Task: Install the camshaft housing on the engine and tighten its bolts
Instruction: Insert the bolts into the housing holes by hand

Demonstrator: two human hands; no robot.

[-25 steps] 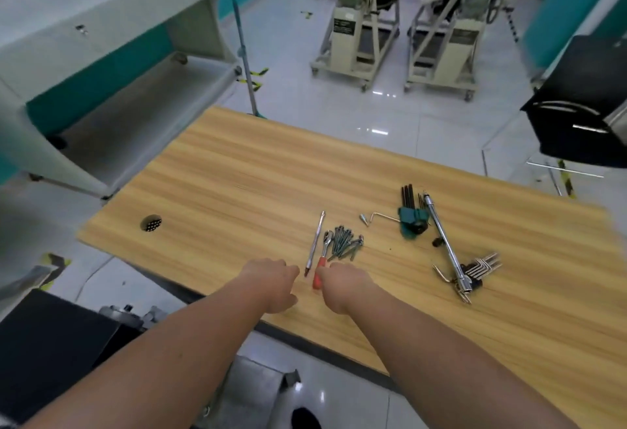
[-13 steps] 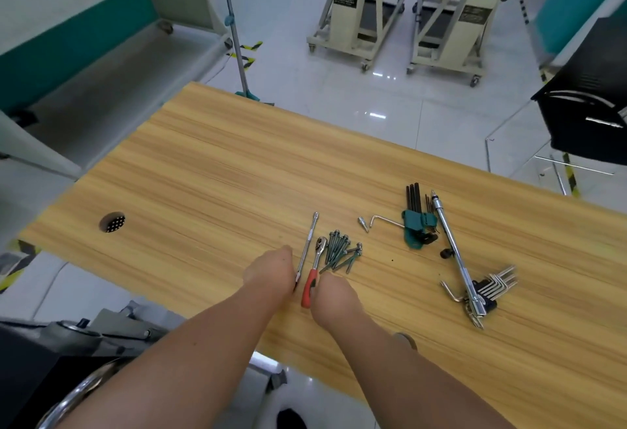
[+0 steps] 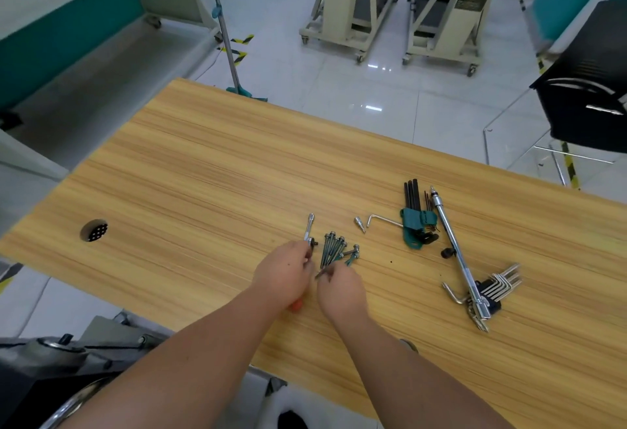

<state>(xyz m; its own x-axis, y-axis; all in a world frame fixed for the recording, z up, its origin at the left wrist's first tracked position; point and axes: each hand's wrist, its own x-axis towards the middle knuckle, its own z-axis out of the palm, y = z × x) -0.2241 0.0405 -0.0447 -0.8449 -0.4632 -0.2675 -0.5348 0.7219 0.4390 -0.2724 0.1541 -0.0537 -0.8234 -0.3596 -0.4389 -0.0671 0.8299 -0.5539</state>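
Note:
A pile of several long bolts [image 3: 334, 250] lies on the wooden table [image 3: 203, 174] just beyond my hands. My left hand [image 3: 283, 277] grips a red-handled ratchet; its red end [image 3: 297, 306] shows below the palm and its metal head [image 3: 310, 242] at the fingertips. A slim silver bar [image 3: 309, 226] lies just past those fingers. My right hand [image 3: 341, 289] pinches one bolt [image 3: 322, 272] at the near edge of the pile. A grey engine part [image 3: 68, 357] shows below the table at lower left. No camshaft housing is in view.
To the right lie a green holder of hex keys [image 3: 415, 221], a loose bent key [image 3: 380, 220], a long chrome wrench [image 3: 454, 248] and a ring of silver hex keys [image 3: 498, 284]. A cable hole [image 3: 94, 230] is at the table's left. Engine stands [image 3: 349, 4] stand on the floor beyond.
Both hands have moved forward to the tools and bolts. My left hand has closed round the red-handled ratchet, and my right hand has taken a bolt from the pile.

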